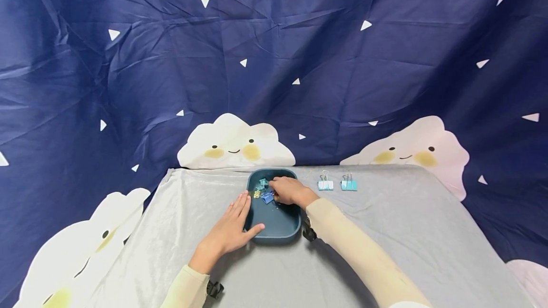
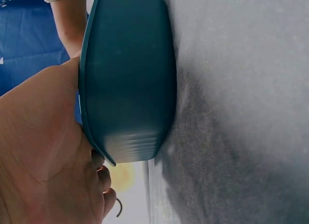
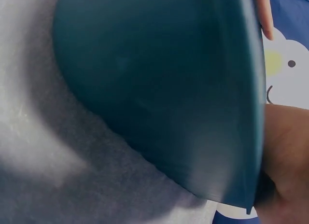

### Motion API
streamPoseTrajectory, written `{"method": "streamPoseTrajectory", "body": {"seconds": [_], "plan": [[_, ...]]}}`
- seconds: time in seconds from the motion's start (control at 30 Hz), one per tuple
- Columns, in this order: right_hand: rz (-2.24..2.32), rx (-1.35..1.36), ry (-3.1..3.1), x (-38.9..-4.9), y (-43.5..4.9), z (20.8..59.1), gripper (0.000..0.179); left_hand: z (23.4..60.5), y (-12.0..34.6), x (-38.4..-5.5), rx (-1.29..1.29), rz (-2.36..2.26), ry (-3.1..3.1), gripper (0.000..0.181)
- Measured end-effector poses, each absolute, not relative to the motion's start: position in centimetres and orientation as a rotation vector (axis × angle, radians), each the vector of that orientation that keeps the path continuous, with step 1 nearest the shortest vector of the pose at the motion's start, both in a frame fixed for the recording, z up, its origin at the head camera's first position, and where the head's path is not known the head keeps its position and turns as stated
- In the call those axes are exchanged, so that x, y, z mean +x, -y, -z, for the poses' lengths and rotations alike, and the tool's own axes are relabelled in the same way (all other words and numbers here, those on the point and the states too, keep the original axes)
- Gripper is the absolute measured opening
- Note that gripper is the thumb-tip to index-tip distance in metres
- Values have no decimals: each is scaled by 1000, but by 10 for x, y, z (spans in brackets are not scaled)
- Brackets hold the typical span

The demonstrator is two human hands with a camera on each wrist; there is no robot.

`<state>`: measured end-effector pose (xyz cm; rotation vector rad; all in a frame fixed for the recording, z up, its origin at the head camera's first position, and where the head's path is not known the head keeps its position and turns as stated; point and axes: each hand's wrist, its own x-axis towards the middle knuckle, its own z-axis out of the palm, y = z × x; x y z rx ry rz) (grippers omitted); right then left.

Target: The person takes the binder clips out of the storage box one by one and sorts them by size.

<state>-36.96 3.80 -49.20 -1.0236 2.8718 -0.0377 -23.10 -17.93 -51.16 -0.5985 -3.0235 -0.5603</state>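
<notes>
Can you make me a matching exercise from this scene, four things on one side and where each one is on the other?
Things:
1. left hand
2. right hand
3. two binder clips
4. teal tray

Places:
A. standing on the grey cloth, right of the tray
B. inside the tray, among small clips
C. flat against the tray's left rim
D. on the cloth, between the arms

Pairs: 1-C, 2-B, 3-A, 4-D

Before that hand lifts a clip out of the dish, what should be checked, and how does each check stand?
1. Left hand steadies the teal tray, fingers straight along its rim: ok.
2. Right hand is inside the tray over the binder clips: ok.
3. One clip is actually pinched: cannot tell, the fingers hide it.
4. Tray sits flat on the grey cloth: ok.
5. Two clips stand on the cloth right of the tray, with free space beside them: ok.
</notes>
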Motion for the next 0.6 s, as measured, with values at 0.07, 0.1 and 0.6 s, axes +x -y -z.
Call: {"method": "streamPoseTrajectory", "body": {"seconds": [0.07,0.1,0.6], "plan": [[70,-1015,-2872,-370,-38,492,16,511,179,-231,-600,562,3018,100],[107,-1008,-2871,-369,-38,492,18,511,179,-230,-603,566,3013,100],[45,-1118,-2811,-364,-32,497,22,513,178,-231,-592,575,3004,101]]}}
